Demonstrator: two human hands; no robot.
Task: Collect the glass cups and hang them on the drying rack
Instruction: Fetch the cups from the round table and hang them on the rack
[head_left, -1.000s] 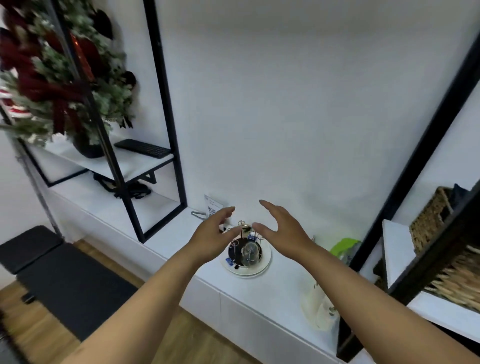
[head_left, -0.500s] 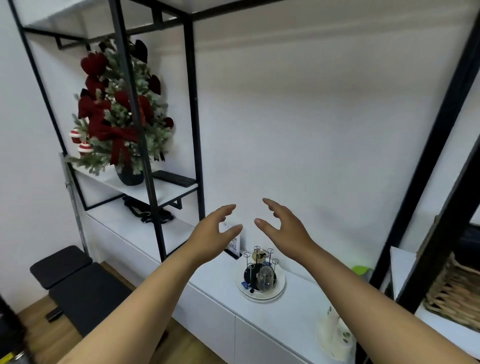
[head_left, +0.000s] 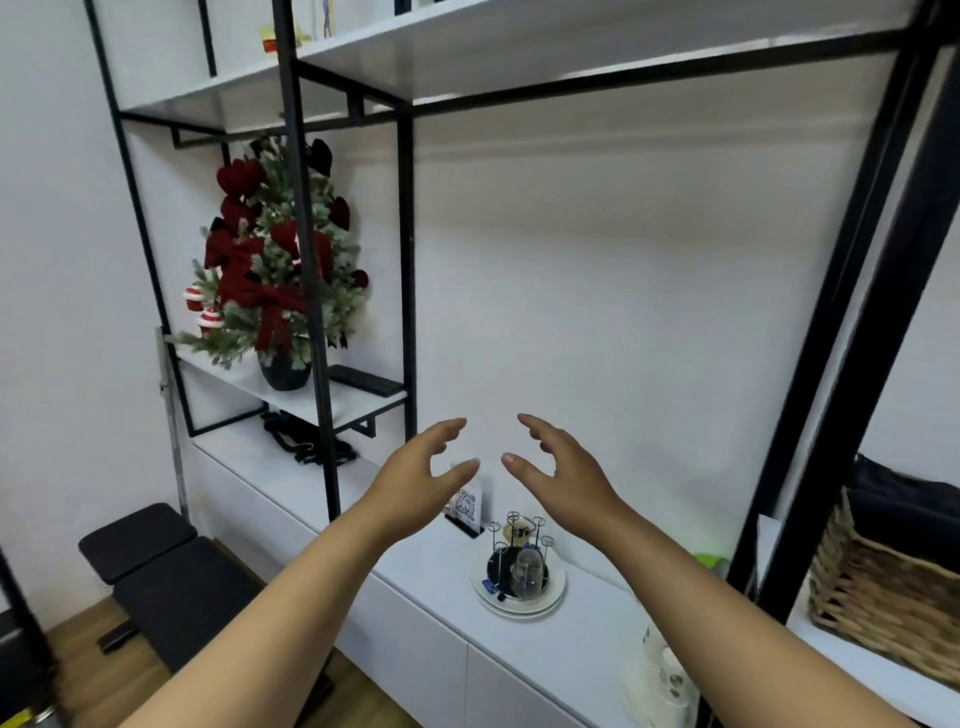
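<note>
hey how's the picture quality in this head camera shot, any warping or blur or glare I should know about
Head view: strong wide-angle warp, so the black shelf frame leans and bows; soft, even indoor light with faint shadows on the wall; no harsh glare; the left hand and right hand are fairly sharp; the drying rack and its glass cup look small and soft; the bottom corners smear.

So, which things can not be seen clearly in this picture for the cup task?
- Drying rack, head view: too small to count the glass cups; one glass cup shows.
- Wicker basket: cut off by the right edge, partly behind the black frame post.
- White container: cut off by the bottom edge.
- Left hand and right hand: open, holding nothing.
</note>
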